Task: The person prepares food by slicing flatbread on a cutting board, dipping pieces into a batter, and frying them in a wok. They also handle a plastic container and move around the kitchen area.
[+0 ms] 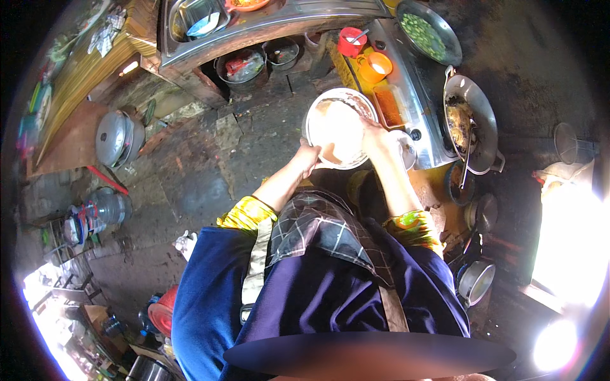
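Note:
Both my hands hold a round white basin (347, 164) in front of my body. Strong light washes out its inside, with brownish patches near the rim; I cannot tell what it contains. My left hand (308, 157) is closed on the lower left edge. Across the right side lies my right hand (375, 136), gripping that edge with its fingers partly lost in the glare. Just beyond the basin, a container of orange-brown contents (389, 108) and an orange cup (375, 66) stand beside the metal stove (416, 105).
On the right sit a wok (486, 120) holding browned food and a utensil, and a pan of chopped greens (424, 37). A red cup (351, 43) is near the sink counter (254, 35), with buckets (240, 68) below. A lidded pot (116, 138) stands left.

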The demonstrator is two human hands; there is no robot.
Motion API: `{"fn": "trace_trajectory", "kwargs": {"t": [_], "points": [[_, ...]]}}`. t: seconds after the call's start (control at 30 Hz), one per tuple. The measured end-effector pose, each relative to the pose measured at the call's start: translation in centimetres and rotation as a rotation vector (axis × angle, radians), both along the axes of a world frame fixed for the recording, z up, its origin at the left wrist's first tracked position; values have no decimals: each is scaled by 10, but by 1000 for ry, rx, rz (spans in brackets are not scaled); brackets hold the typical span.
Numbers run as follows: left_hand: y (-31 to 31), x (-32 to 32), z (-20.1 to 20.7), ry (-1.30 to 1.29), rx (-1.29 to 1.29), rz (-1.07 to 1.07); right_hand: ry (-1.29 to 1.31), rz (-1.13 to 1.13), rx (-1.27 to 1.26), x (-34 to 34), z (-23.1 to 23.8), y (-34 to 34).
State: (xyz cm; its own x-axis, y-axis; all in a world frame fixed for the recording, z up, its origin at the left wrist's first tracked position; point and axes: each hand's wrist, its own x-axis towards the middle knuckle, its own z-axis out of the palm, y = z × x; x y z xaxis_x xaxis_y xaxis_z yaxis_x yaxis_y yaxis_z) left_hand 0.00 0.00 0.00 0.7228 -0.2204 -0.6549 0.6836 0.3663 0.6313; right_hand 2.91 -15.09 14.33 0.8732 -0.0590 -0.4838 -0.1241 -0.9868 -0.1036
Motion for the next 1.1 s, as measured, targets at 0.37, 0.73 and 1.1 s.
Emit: {"fn": "trace_trajectory", "kwargs": {"t": [0.37, 0.73, 1.1], "points": [[9, -2, -21, 28, 119, 29, -233, 9, 278, -1, -118, 28], [7, -7, -34, 90, -95, 146, -81, 245, 49, -9, -108, 25], [6, -8, -35, 125, -187, 221, 65, 244, 137, -1, -114, 18]]}}
